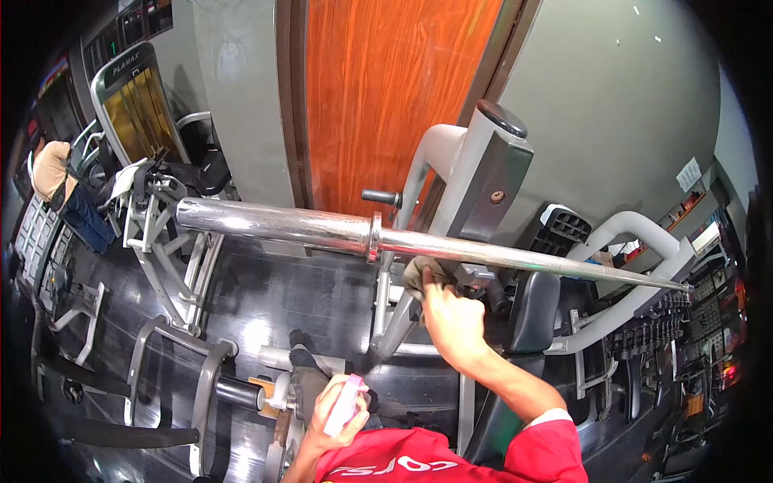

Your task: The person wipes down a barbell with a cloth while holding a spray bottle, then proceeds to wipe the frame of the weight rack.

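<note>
The right hand (pixel 456 320) has its grip closed on a bunched cloth (pixel 418 278) beside the barbell (pixel 483 252), seemingly wiping, which calls for steady contact; the left hand (pixel 328 416) clasps a pink-and-white object (pixel 345 405).

Bright floor (pixel 256 332) glare, bowed edges, black corners

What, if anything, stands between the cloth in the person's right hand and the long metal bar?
Nothing visible stands in the way. The cloth, in the right hand, sits right beside the lower edge of the metal bar, near its collar. This view cannot settle whether they touch.
</note>
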`<state>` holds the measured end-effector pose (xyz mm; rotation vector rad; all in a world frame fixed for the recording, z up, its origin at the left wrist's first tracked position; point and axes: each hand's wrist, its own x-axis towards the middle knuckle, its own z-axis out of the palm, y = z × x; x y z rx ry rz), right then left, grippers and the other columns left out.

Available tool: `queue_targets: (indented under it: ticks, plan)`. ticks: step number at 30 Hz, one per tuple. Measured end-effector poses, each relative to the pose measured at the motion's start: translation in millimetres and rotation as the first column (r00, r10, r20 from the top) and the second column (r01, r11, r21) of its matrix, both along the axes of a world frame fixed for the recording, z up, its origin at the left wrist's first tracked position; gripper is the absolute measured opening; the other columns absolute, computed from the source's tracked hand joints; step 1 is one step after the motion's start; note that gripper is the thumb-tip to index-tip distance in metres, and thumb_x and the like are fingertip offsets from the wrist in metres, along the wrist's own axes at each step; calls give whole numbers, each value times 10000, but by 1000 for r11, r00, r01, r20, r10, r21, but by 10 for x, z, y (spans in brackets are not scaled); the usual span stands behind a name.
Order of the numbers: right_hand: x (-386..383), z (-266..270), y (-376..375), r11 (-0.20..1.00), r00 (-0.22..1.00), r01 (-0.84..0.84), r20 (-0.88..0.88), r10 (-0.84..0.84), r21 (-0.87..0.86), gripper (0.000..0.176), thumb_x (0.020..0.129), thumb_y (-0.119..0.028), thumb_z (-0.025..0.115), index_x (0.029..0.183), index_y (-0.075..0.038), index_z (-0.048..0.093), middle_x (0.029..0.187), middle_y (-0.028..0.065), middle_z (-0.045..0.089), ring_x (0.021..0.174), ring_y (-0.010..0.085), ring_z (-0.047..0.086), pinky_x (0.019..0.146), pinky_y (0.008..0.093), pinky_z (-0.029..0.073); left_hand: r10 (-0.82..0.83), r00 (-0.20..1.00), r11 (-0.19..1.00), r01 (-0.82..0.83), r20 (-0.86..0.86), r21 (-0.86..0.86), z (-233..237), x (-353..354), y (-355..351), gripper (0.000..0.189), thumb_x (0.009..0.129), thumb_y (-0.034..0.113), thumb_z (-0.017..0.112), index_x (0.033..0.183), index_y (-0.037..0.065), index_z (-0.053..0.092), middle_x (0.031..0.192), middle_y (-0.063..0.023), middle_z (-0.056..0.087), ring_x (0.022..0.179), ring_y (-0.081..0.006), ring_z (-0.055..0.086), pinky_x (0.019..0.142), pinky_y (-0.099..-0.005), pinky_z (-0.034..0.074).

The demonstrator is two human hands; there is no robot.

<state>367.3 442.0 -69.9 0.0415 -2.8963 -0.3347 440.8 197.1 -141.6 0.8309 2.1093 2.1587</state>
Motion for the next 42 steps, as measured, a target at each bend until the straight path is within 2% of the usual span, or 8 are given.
queue_targets:
  ticks: [1, 7, 16, 19, 24, 31, 39, 42]
  plan:
    - [-58, -24, -53, 997, 998, -23, 53, 19, 71, 273, 789, -143, 657, 1035, -24, 665, 735, 60, 667, 592, 185, 684, 476, 349, 521, 0, 1000, 1000, 0, 2, 2, 15, -5, 2, 291, 762, -1, 688, 1029, -60, 586, 917, -139, 595, 732, -211, 616, 681, -324, 501]
    - [-345, -169, -406, 941, 908, -134, 418, -9, 312, 103, 816, -167, 638, 827, -170, 741, 816, 11, 716, 664, 161, 688, 557, 310, 475, 11, 1000, 998, -11, 7, -57, 34, 51, -68, 281, 747, -3, 691, 1007, -52, 594, 915, -142, 605, 761, -237, 621, 695, -341, 506]
    - [-466, -1418, -540, 937, 766, -63, 619, -175, 343, 152, 843, -207, 634, 926, -183, 760, 875, -34, 721, 763, 160, 695, 567, 347, 477, 81, 996, 996, -80, 36, -49, 64, 64, -123, 195, 751, 27, 703, 909, -33, 607, 851, -139, 622, 818, -289, 617, 723, -378, 503]
    - [-361, -1333, -389, 937, 736, -320, 659, 153, 141, 225, 867, -275, 615, 962, -131, 760, 838, 73, 744, 760, 224, 722, 536, 357, 509, 93, 995, 995, -92, 25, -32, 48, 54, -114, 199, 762, 44, 704, 916, -37, 607, 886, -146, 617, 812, -280, 614, 715, -371, 504]
    - [103, 203, -179, 872, 692, -161, 577, 433, -461, 347, 886, -311, 603, 1158, -114, 687, 963, 189, 706, 804, 346, 701, 686, 448, 564, 33, 985, 998, -41, 172, 39, 18, 93, -35, 227, 782, 58, 691, 960, -56, 607, 955, -169, 605, 801, -250, 610, 693, -331, 503]
    - [395, 837, 613, 604, 883, -462, -399, 247, -649, 421, 761, -91, 669, 1180, -45, 667, 1071, 179, 700, 926, 301, 711, 806, 353, 563, -54, 987, 997, 46, 152, 59, 53, -2, 93, 287, 793, 61, 684, 1034, -65, 591, 922, -145, 600, 778, -215, 610, 696, -314, 498]
    - [-16, 1399, 661, 817, 976, 23, 191, 107, -577, 327, 840, -361, 641, 1082, -156, 718, 772, 148, 693, 752, 350, 674, 702, 405, 527, -103, 983, 990, 86, 153, 113, 88, -35, 216, 334, 802, 63, 683, 1088, -69, 573, 904, -129, 590, 744, -179, 605, 705, -300, 494]
    - [-147, 1417, 653, 794, 947, -183, 114, 301, -580, 325, 855, -375, 616, 1076, -160, 721, 781, 143, 697, 764, 352, 678, 725, 421, 531, -110, 987, 989, 97, 117, 113, 68, -47, 273, 342, 797, 65, 687, 1091, -70, 573, 907, -130, 588, 743, -175, 604, 703, -296, 493]
